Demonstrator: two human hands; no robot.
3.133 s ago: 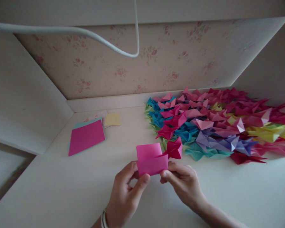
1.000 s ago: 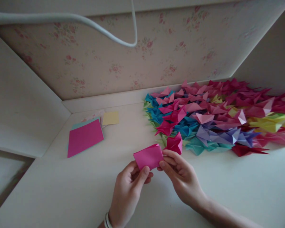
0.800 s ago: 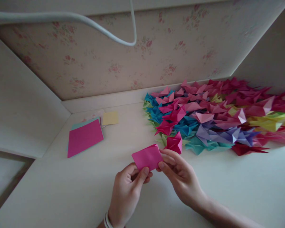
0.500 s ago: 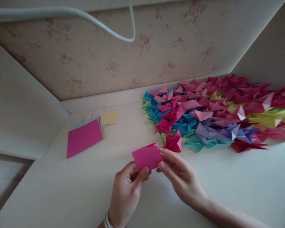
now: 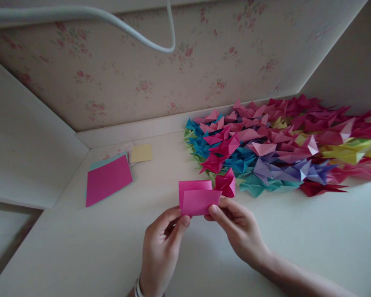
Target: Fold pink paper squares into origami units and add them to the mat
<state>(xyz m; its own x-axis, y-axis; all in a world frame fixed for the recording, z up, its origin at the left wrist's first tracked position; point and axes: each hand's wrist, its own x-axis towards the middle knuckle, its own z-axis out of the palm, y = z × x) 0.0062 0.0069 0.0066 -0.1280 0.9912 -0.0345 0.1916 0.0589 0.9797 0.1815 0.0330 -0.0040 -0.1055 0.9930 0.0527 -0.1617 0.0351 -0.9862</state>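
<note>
A folded sheet of pink paper (image 5: 199, 202) is held above the white table, its two layers standing partly apart at the top. My left hand (image 5: 165, 237) pinches its lower left corner between thumb and fingers. At the lower right corner, my right hand (image 5: 236, 225) grips the same paper, thumb in front and fingers behind. Just behind the right end of the paper lies a folded magenta paper piece (image 5: 225, 183), at the near edge of a large group of folded paper pieces (image 5: 262, 150) in pink, blue, purple, teal and yellow.
On the left lies a stack of flat sheets with a magenta sheet (image 5: 109, 180) on top. Beside it is a small yellow paper square (image 5: 141, 153). A white cable (image 5: 136, 35) hangs across the upper left, before the floral wall (image 5: 111, 82).
The pink paper has been turned so that its edges lie more level, and its layers have come apart at the top. Both hands keep hold of it.
</note>
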